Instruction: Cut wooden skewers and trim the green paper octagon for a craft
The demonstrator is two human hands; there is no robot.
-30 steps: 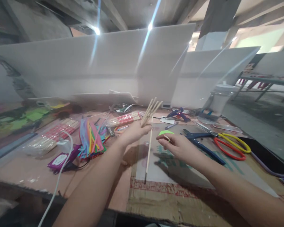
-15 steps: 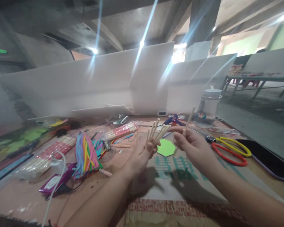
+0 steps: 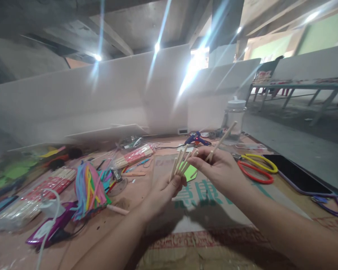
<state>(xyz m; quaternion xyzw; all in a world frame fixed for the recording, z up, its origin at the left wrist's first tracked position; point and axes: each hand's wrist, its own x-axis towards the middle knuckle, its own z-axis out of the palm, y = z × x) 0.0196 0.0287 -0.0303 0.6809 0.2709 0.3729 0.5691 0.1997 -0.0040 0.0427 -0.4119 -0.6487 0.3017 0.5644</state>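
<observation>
A fanned bundle of thin wooden sticks [image 3: 181,161] stands up out of my left hand [image 3: 171,187], whose fingers are closed round the lower ends. Close on its right, my right hand [image 3: 214,165] holds a longer wooden stick [image 3: 225,135] slanting up to the right, with a short stick end beside it. The right thumb and forefinger reach to the tips of the bundle. Behind the hands, partly covered by them, a bright green paper shape [image 3: 190,174] lies on a pale printed sheet [image 3: 191,217].
Left lie colourful pipe cleaners [image 3: 91,187], a purple power strip [image 3: 52,227] and bagged sticks [image 3: 42,193]. A blue glue gun [image 3: 197,138] and a water bottle [image 3: 234,120] stand behind. Right are red-and-yellow-handled scissors [image 3: 256,172] and a phone [image 3: 295,174].
My right hand has moved in to the bundle's tips, and its stick now leans further right. The view has turned slightly right. My left hand still grips the bundle.
</observation>
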